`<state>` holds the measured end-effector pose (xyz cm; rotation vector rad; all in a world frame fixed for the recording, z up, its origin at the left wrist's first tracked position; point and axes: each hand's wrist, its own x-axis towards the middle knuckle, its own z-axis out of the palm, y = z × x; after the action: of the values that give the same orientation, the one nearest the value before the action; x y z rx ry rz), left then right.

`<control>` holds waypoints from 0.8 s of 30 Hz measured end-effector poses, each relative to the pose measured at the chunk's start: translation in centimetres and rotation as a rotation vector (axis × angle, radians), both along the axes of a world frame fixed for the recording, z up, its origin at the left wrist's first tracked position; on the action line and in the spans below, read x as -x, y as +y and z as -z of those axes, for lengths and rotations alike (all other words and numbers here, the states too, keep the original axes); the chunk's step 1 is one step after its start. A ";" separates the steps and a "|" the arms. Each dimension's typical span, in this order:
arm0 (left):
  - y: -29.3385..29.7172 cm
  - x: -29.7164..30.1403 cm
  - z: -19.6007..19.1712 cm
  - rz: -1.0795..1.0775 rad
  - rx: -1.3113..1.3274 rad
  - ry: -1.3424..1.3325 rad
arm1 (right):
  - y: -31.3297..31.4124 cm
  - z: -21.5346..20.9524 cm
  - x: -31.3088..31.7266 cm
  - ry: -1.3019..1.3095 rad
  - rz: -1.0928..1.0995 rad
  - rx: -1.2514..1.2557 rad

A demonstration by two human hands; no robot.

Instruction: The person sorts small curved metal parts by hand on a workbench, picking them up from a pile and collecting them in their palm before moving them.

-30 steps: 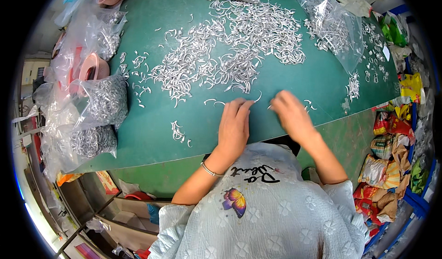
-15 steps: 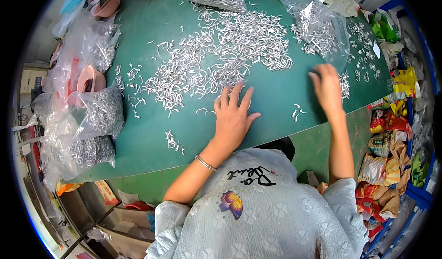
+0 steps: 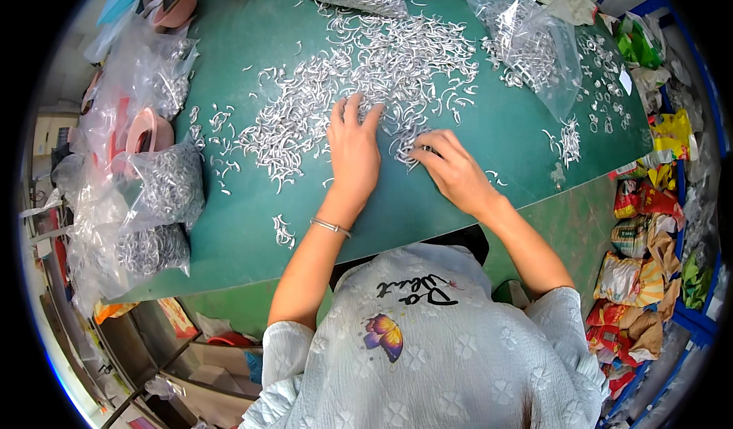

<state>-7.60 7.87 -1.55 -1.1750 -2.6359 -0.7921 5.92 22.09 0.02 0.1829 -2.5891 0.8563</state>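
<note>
Your left hand [image 3: 354, 154] lies open over the curved silver pieces [image 3: 416, 51] on the desk [image 3: 412, 211]. Your right hand [image 3: 455, 173] curls at their near edge; grip cannot be told.

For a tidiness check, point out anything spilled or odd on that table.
One oddity: a small cluster of curved silver metal pieces sits front-left on the green table, apart from the large silver metal heap, perhaps stray or set aside. No clear damage shows.
</note>
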 end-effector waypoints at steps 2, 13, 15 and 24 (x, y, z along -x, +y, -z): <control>-0.2 0.3 -0.2 -0.026 0.006 0.046 | 0.7 -0.3 0.5 -0.029 0.001 0.099; 0.3 -3.2 -2.0 0.334 0.040 -0.055 | 8.6 -0.8 1.3 -0.074 0.468 0.430; -0.1 -2.8 -1.9 0.328 0.118 -0.104 | 7.7 -1.7 0.7 0.013 0.523 0.050; -1.7 0.3 -2.4 -0.143 -0.420 -0.451 | 0.2 -1.9 -1.3 -0.164 0.298 -0.128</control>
<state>-7.86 6.19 0.86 -0.7546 -2.6310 -1.6398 7.26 22.26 1.97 -0.2431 -2.7294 0.6213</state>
